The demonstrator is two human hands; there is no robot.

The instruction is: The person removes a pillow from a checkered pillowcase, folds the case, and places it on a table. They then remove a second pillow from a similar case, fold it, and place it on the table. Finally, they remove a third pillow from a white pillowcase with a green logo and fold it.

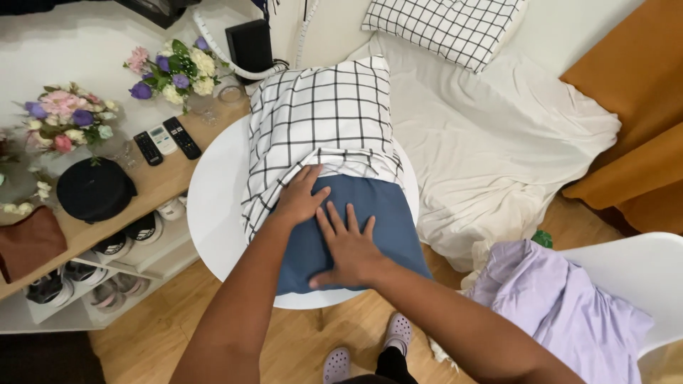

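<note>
A blue pillow [388, 213] lies on a round white table [213, 206], its far half inside a white pillowcase with a black grid pattern [320, 114]. My left hand [299, 195] grips the open edge of the pillowcase where it meets the blue pillow. My right hand [348, 249] presses flat on the blue pillow, fingers spread.
A wooden shelf [160, 181] at the left holds flower bouquets [174, 67], three remote controls [165, 139] and a black cap [94, 188], with shoes [114, 245] below. A bed with a white sheet [491, 142] and a second grid pillow [445, 25] lies behind. A white chair [633, 263] carries lilac cloth [562, 302].
</note>
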